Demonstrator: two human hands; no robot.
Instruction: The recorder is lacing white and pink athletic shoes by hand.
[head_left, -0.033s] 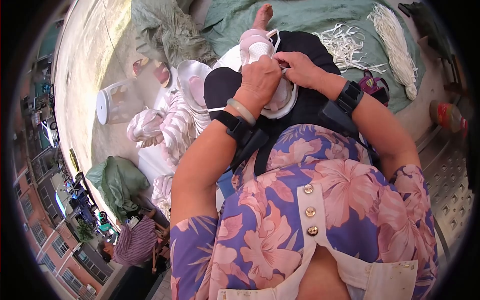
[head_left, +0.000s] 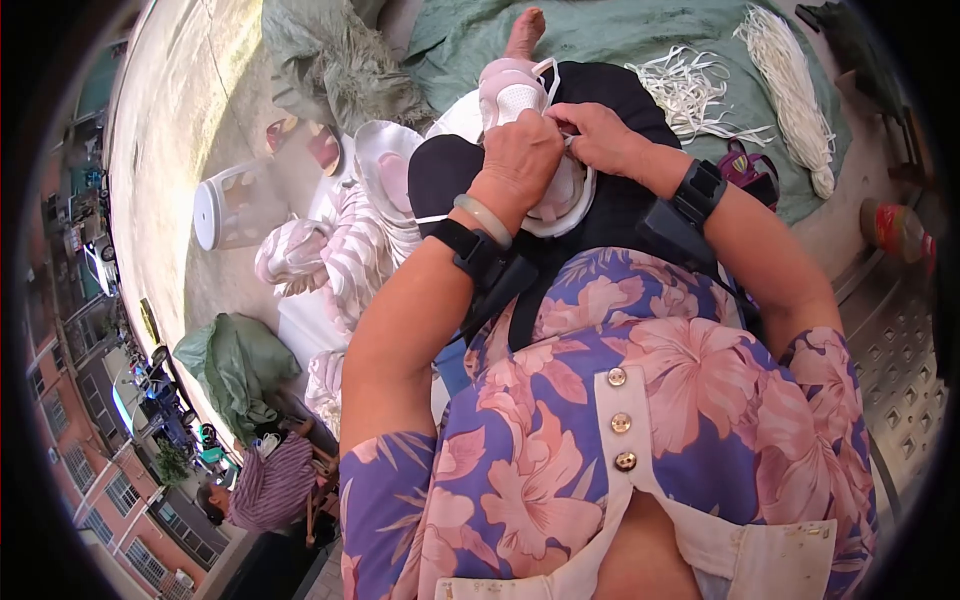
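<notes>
1. Pink-and-white shoe: rests on the black-clad lap, toe pointing away, so both hands reach it.
2. Left hand: fingers curled shut over the shoe's side, steadying it.
3. Right hand: fingertips pinched closed at the shoe's collar; what they grip is hidden.
4. White laces: heaped nearby on green cloth.

A green cloth is spread over the pale concrete ground at twelve o'clock. On the cloth, a loose heap of white laces lies at one o'clock, with a tied bundle of white cords just beside it toward two. A clear plastic jar lies tipped on the ground at ten o'clock, a crumpled green sack at eight, a ribbed metal plate at four.
</notes>
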